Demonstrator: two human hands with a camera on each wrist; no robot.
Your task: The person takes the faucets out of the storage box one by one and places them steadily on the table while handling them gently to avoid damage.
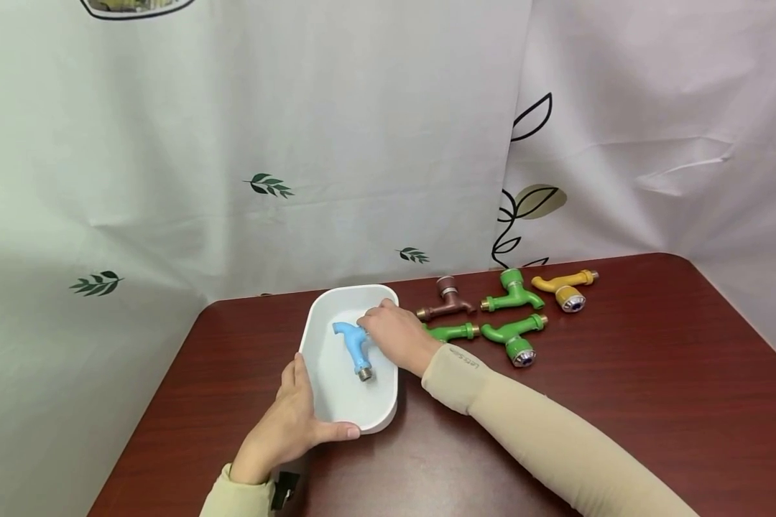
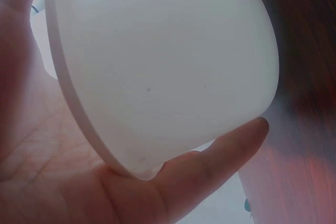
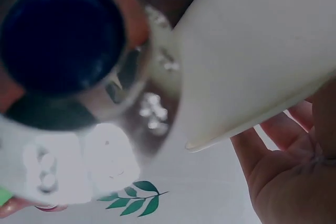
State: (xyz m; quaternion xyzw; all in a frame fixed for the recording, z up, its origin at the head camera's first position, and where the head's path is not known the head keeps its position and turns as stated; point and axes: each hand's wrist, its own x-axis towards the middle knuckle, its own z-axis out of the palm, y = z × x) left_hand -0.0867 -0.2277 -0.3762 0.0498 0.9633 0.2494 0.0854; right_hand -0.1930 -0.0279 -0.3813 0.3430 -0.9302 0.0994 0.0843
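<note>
A white oblong tray [image 1: 352,291] lies on the dark red table [image 1: 621,402]. My left hand [image 1: 300,416] grips its near left corner, thumb along the near wall; in the left wrist view the thumb [image 2: 220,161] lies under the tray's outer wall [image 2: 168,66]. A blue tap [image 1: 356,350] lies inside the tray. My right hand [image 1: 391,332] reaches in from the right, fingers curled over the tap's upper end. In the right wrist view the tray wall [image 3: 252,51] fills the top right and my right hand [image 3: 289,171] shows below it.
Right of the tray lie a brown tap [image 1: 446,301], a yellow tap [image 1: 565,287] and three green taps [image 1: 512,290] [image 1: 514,337] [image 1: 454,332], the last half hidden by my wrist. A chrome knob [image 3: 68,40] looms in the right wrist view. A leaf-print curtain [image 1: 265,143] hangs behind.
</note>
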